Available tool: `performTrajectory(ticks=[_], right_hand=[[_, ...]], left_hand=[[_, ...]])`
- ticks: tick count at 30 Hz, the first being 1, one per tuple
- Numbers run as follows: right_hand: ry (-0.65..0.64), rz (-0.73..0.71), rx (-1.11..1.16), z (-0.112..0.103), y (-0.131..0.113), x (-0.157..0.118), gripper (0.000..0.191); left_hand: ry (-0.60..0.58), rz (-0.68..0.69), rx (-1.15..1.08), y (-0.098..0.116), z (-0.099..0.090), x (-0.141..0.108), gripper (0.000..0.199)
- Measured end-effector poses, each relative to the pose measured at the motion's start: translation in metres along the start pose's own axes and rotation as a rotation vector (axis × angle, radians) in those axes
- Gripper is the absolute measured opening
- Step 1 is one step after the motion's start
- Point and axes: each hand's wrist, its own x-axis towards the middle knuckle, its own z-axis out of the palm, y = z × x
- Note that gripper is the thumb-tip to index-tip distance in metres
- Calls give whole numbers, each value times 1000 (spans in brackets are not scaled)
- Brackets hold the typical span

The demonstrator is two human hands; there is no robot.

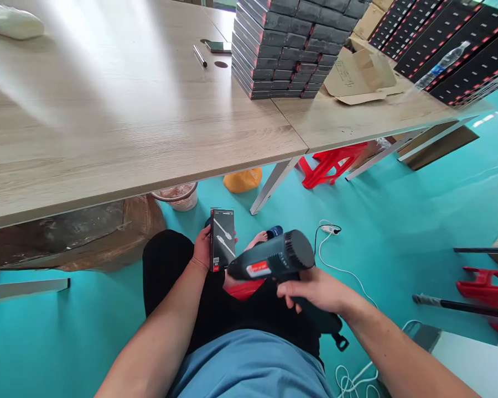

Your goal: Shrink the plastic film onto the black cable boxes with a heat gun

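Observation:
A flat black box [223, 239] with a picture of white cable connectors stands upright over my lap. My left hand [202, 246] is closed on it, with the thumb side at its left edge and fingertips showing at its right edge. My right hand [311, 289] grips the handle of a dark green heat gun [269, 258] with a red and white label. The gun's nozzle points left, close to the lower right edge of the box; whether they touch I cannot tell.
Above my lap runs a wooden table [149, 132] bearing a tall stack of black boxes [290, 55], a pen [200, 56] and flattened cardboard [357, 74]. Below are a waste bin [182, 200], red stools [330, 164], a table leg [275, 185] and a white cord [344, 271].

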Motion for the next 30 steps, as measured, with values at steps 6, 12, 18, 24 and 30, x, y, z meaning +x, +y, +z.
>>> performTrajectory(ticks=[6, 12, 18, 24, 30], right_hand=[[199, -163, 86, 7, 1, 6, 27], [101, -174, 82, 13, 4, 10, 28], [210, -202, 15, 19, 8, 17, 30], [194, -202, 48, 19, 9, 20, 27], [220, -97, 230, -9, 22, 4, 40]], left_hand=[[265, 115, 8, 1, -9, 10, 55], [404, 161, -137, 4, -16, 22, 37], [418, 165, -132, 2, -13, 20, 37], [422, 219, -156, 2, -12, 21, 29], [394, 189, -130, 4, -11, 19, 37]])
